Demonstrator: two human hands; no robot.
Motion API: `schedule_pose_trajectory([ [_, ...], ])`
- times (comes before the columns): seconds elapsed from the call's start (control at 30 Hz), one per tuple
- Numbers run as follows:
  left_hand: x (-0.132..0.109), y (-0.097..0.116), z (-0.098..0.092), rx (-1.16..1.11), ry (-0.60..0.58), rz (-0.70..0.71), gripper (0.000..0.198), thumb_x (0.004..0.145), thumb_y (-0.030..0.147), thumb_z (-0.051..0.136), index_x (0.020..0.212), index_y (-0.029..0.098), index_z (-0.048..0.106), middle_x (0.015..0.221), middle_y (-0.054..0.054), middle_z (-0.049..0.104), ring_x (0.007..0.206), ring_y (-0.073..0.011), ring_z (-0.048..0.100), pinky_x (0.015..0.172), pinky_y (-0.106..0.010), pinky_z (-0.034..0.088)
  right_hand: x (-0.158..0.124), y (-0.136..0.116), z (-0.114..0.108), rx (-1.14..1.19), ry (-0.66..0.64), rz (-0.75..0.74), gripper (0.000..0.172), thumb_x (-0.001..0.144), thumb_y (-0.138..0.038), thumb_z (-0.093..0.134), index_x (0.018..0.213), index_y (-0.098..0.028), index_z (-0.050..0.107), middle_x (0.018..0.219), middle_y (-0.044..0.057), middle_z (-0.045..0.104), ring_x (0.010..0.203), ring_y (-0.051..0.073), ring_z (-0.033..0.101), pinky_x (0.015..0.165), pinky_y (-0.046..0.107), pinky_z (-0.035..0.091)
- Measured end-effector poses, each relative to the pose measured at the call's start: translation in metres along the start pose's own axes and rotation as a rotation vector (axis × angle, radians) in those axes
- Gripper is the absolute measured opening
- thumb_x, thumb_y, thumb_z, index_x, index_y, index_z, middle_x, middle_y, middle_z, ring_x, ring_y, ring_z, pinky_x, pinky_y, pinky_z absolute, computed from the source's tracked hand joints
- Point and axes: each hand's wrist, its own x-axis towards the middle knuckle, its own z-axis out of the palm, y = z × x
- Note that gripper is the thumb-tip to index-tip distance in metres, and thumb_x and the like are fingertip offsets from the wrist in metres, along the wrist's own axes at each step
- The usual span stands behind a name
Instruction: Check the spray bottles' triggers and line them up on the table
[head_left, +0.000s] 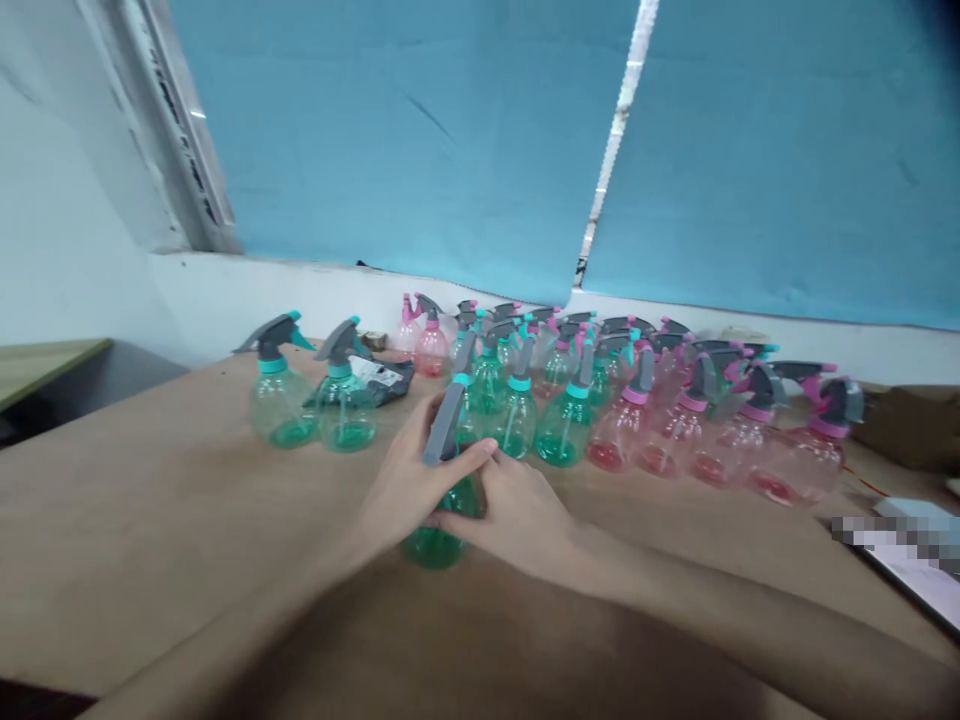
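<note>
A green spray bottle (439,540) with a grey trigger head stands on the brown table (150,520) in front of me. My left hand (409,480) is wrapped round its neck and trigger head. My right hand (517,520) is closed on the bottle's right side, fingers touching the left hand's. Most of the bottle's body is hidden by both hands; only the trigger and the green base show.
Behind the hands stand several green spray bottles (562,420) and several pink ones (795,450) in rows. Two more green bottles (281,400) stand apart at the left, beside a dark packet (386,380). A flat white thing (915,570) lies at the right edge. Blue curtains hang behind.
</note>
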Motion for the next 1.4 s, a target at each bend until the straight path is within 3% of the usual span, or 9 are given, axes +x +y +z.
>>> schedule_pose_trajectory([
  [0.1,-0.001,-0.015,-0.024,0.022,0.026,-0.014,0.060,0.077,0.044,0.064,0.129,0.027,0.039,0.128,-0.007,0.052,0.114,-0.0268,0.053,0.094,-0.042,0.045,0.021,-0.013,0.011,-0.017,-0.020,-0.021,0.050,0.076,-0.051,0.058,0.112,-0.017,0.054,0.103,0.011,0.064,0.087,0.030,0.064,0.068,0.040,0.049],
  [0.2,-0.005,-0.037,-0.042,0.025,0.104,-0.016,0.067,0.076,0.043,0.064,0.131,0.020,0.036,0.135,-0.013,0.046,0.125,-0.0276,0.045,0.100,-0.043,0.042,0.044,-0.019,0.019,-0.052,-0.031,-0.022,0.050,0.078,-0.049,0.056,0.114,-0.015,0.052,0.108,0.014,0.063,0.094,0.031,0.063,0.073,0.041,0.049],
  [0.3,-0.010,-0.059,-0.057,0.048,0.209,-0.089,0.062,0.077,0.046,0.062,0.127,0.018,0.040,0.127,-0.014,0.051,0.123,-0.0283,0.047,0.097,-0.045,0.043,0.066,-0.022,0.023,-0.075,-0.054,-0.021,0.051,0.079,-0.049,0.056,0.117,-0.015,0.050,0.109,0.015,0.063,0.097,0.031,0.062,0.074,0.041,0.048],
  [0.47,-0.014,-0.085,-0.072,0.055,0.238,-0.188,0.055,0.076,0.049,0.059,0.117,0.015,0.045,0.118,-0.016,0.054,0.115,-0.0306,0.053,0.089,-0.046,0.048,0.094,-0.027,0.028,-0.115,-0.075,0.016,0.063,0.080,-0.052,0.055,0.124,-0.009,0.045,0.106,0.021,0.064,0.095,0.035,0.063,0.073,0.043,0.048],
  [0.63,-0.012,-0.092,-0.073,0.053,0.160,-0.205,0.042,0.077,0.040,0.058,0.109,0.015,0.046,0.113,-0.015,0.057,0.108,-0.0279,0.057,0.084,-0.044,0.051,0.110,-0.028,0.029,-0.139,-0.070,0.065,0.072,0.080,-0.049,0.058,0.133,-0.005,0.035,0.114,0.024,0.061,0.102,0.035,0.061,0.078,0.042,0.048],
  [0.8,-0.008,-0.090,-0.070,0.069,0.087,-0.193,0.033,0.079,0.034,0.055,0.106,0.016,0.048,0.112,-0.013,0.058,0.103,-0.0253,0.059,0.084,-0.043,0.051,0.118,-0.028,0.026,-0.163,-0.078,0.120,0.063,0.080,-0.045,0.060,0.127,-0.008,0.041,0.110,0.021,0.064,0.102,0.033,0.062,0.077,0.039,0.048],
  [1.17,0.008,-0.113,-0.066,0.103,0.007,-0.202,0.038,0.080,0.035,0.053,0.112,0.015,0.045,0.110,-0.013,0.058,0.097,-0.0242,0.061,0.084,-0.041,0.049,0.128,-0.029,0.028,-0.177,-0.054,0.182,0.063,0.079,-0.042,0.063,0.125,-0.005,0.041,0.108,0.023,0.065,0.101,0.034,0.062,0.077,0.039,0.048],
  [1.4,0.007,-0.116,-0.070,0.115,0.005,-0.211,0.037,0.079,0.034,0.053,0.110,0.016,0.047,0.107,-0.012,0.061,0.093,-0.0245,0.063,0.081,-0.041,0.050,0.136,-0.028,0.035,-0.154,-0.014,0.191,0.066,0.079,-0.041,0.063,0.129,-0.004,0.038,0.109,0.025,0.064,0.102,0.036,0.062,0.079,0.042,0.047],
])
